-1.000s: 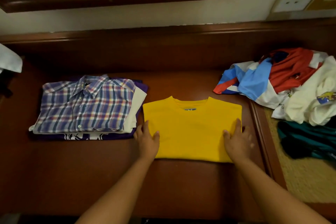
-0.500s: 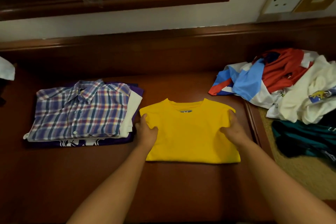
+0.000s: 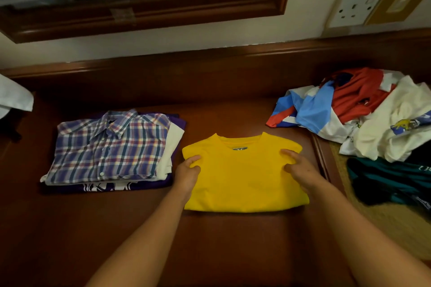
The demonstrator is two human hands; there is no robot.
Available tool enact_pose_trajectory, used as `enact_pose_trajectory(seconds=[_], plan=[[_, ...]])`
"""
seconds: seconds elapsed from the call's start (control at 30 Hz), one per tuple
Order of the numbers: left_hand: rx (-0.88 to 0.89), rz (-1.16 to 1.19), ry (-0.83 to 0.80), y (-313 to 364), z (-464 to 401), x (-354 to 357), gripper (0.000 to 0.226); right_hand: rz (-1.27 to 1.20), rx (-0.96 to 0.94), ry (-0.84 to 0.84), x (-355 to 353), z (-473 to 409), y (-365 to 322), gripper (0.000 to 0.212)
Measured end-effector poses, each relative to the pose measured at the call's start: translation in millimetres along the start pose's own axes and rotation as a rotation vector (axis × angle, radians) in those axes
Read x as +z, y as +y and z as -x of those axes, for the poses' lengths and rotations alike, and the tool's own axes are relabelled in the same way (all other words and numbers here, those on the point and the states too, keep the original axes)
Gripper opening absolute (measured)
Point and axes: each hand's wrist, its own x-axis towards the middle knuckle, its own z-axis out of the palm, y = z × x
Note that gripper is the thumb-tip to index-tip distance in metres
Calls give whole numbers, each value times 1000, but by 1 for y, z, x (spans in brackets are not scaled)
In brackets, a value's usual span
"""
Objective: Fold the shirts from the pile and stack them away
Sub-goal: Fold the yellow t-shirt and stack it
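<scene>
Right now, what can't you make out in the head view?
- Yellow shirt: underside hidden; left hand and right hand cover its sides.
- Folded stack: the plaid shirt hides the lower layers.
- Unfolded pile: cut off by the right edge, count unclear.

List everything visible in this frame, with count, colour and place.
yellow T-shirt: one, folded, centre of the table
folded stack: one, plaid shirt over white and purple, left of it
unfolded pile: one, red, blue, white, teal, far right
table: one, dark brown wood
wall socket: one, white, upper right
left hand: grip on the T-shirt's left edge
right hand: grip on its right edge
</scene>
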Motion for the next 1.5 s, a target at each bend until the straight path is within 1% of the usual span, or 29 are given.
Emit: enact_pose_trajectory(seconds=[0.27,0.47,0.6,0.73,0.83,0.97,1.1,1.23,1.37,1.43,1.5], plan=[[156,-45,6,27,32,-12,51,-4,-114,51,0,29,-25,54],[266,-31,67,50,48,-56,49,-26,-186,48,20,64,-75,55],[309,-34,170,56,51,-109,48,-49,-243,1,59,83,-114,56],[319,-38,267,53,44,-181,47,-61,-306,-60,119,85,-148,56],[311,-41,307,45,29,-241,47,-25,-363,-83,170,81,-172,57],[291,-53,349,35,-2,-317,49,-1,-358,-87,239,70,-203,56],[290,-59,350,30,-35,-373,50,36,-334,-93,298,53,-226,56],[256,-69,320,22,-67,-406,50,120,-307,-113,335,34,-243,57],[239,-151,269,16,-89,-419,54,181,-300,-123,353,19,-247,59],[235,-209,207,7,-95,-419,58,249,-261,-89,357,18,-241,65],[242,-223,181,-9,-97,-415,64,315,-240,-58,361,22,-227,72]])
